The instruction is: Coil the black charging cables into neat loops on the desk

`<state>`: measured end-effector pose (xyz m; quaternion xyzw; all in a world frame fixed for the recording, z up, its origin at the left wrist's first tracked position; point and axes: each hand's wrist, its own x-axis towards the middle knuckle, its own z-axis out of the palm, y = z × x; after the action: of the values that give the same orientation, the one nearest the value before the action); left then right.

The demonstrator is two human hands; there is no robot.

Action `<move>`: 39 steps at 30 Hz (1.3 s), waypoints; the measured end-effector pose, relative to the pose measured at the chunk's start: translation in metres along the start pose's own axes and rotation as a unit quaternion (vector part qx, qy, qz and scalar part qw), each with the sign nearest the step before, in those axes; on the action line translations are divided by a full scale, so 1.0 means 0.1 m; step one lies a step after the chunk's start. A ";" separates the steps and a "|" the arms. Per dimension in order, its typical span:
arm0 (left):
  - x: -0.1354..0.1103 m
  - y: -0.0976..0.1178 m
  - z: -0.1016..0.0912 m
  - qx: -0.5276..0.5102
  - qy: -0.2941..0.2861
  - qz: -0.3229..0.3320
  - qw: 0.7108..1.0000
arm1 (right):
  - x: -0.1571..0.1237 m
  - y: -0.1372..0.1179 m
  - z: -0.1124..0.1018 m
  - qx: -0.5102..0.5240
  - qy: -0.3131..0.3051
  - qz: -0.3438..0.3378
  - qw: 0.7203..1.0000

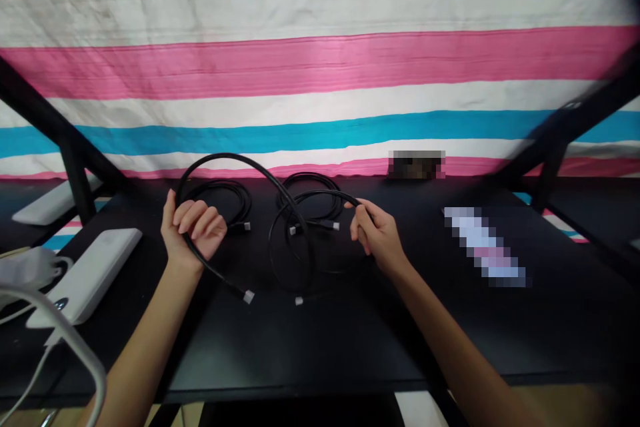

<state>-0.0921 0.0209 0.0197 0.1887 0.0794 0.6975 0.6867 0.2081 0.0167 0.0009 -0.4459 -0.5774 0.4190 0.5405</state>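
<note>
My left hand [193, 230] is at the left of the black table [250, 354], palm up, fingers curled around a thick black cable [235, 156]. One end of this cable, with a light-coloured plug [249, 296], sticks out below that hand. From there the cable arches up and loops down through the middle. My right hand [377, 232] pinches a black cable stretch at the right; whether it belongs to the same cable is hard to tell. Another pale plug [299, 301] rests between the hands. Behind lie a left cable coil [249, 199] and a right cable coil [320, 176], with small plugs.
A white power bank [100, 274] and a white charger [30, 267] lie left, beside a white cable [97, 364]. Dark frame bars [565, 114] slant at both sides. A blurred-out flat object [485, 247] lies right. A striped sheet [320, 67] hangs behind.
</note>
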 end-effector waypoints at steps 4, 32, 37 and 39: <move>-0.01 -0.04 0.06 0.102 0.017 -0.027 0.994 | -0.02 -0.05 -0.03 0.061 -0.035 0.020 0.997; -0.15 -0.62 0.04 0.655 -0.047 -0.034 0.753 | -0.09 -0.05 0.13 0.036 -0.120 0.072 0.990; -0.11 -0.59 0.02 0.664 -0.033 0.040 0.746 | -0.07 0.04 0.14 0.032 -0.088 0.070 0.993; -0.10 -0.58 -0.01 0.652 0.005 0.066 0.756 | -0.06 0.06 0.12 0.048 -0.075 0.065 0.994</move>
<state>-0.0390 0.0138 -0.0036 0.5916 0.5056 0.5216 0.3497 0.1966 0.0122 -0.0068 -0.4234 -0.5648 0.5129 0.4885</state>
